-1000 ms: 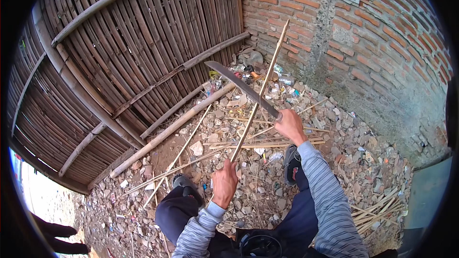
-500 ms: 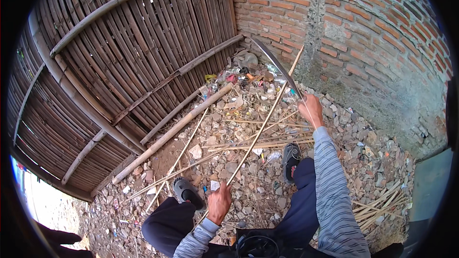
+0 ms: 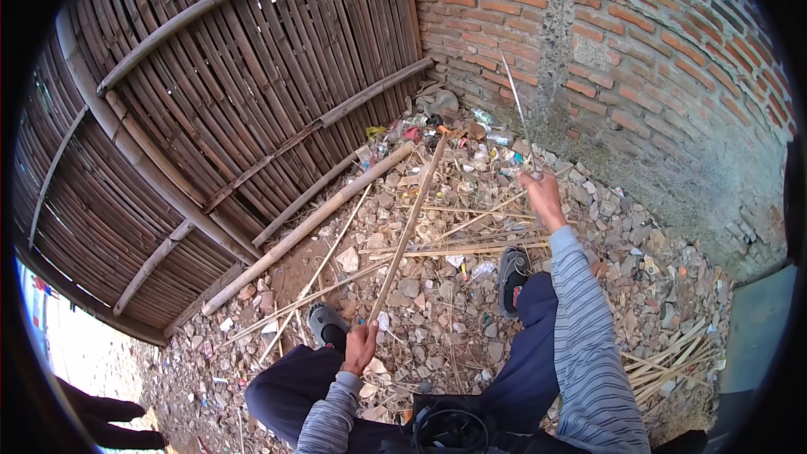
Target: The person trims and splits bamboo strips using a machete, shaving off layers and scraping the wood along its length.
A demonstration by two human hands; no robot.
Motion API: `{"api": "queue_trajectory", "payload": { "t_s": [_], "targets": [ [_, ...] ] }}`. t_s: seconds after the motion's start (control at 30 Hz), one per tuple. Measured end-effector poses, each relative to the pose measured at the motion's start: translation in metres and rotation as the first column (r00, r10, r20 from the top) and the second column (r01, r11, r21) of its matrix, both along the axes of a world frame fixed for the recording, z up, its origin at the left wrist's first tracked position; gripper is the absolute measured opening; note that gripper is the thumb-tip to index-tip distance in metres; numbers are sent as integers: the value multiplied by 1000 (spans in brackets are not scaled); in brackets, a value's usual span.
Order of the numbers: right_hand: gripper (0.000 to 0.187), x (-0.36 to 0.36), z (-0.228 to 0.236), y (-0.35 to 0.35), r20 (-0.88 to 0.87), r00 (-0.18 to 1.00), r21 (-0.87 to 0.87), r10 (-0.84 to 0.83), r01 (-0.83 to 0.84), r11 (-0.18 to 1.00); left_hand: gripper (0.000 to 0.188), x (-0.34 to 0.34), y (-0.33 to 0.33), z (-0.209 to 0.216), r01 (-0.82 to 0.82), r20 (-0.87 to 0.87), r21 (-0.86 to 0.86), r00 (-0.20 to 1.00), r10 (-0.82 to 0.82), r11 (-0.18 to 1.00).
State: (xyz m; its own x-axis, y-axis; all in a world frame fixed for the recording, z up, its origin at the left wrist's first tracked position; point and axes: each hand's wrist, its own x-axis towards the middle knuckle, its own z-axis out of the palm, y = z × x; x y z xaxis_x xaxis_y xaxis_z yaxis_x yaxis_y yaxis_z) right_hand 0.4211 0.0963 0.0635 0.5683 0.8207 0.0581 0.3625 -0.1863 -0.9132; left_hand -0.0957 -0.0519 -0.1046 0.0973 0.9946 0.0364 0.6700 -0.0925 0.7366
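Note:
My left hand (image 3: 360,349) is closed round the near end of a long bamboo strip (image 3: 408,231), which slants up and away over the rubble. In my right hand (image 3: 545,199) is a machete with a long, slightly curved blade (image 3: 518,105). The blade points upward, seen almost edge-on, apart from the strip and to its right. Its handle is hidden by my fingers. More bamboo strips (image 3: 471,250) lie crosswise on the stones between and beyond my feet.
A thick bamboo pole (image 3: 311,229) lies along the slatted bamboo wall (image 3: 252,76) at left. Beyond is a brick wall (image 3: 639,59), with litter (image 3: 420,130) in the corner. More strips (image 3: 672,366) are heaped at lower right. My shoes (image 3: 511,282) stand on loose stones.
The machete has turned from leaning left across the bamboo strip to nearly upright and edge-on. My left hand has shifted left and nearer, and the strip's far end has dropped leftward.

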Motion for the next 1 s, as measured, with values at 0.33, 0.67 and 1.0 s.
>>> {"api": "queue_trajectory", "payload": {
  "t_s": [0.33,0.67,1.0],
  "targets": [
    [48,-102,20,-6,8,948,163,319,-316,935,49,21,22,37,235,502,-311,863,-51,921],
    [21,-141,48,-18,-412,835,298,364,-254,920,52,13,28,52,412,550,-449,827,-118,793],
    [21,-198,11,-32,-309,873,310,377,-283,908,104,61,78,163,288,148,-26,948,-282,957]
  ]
}}
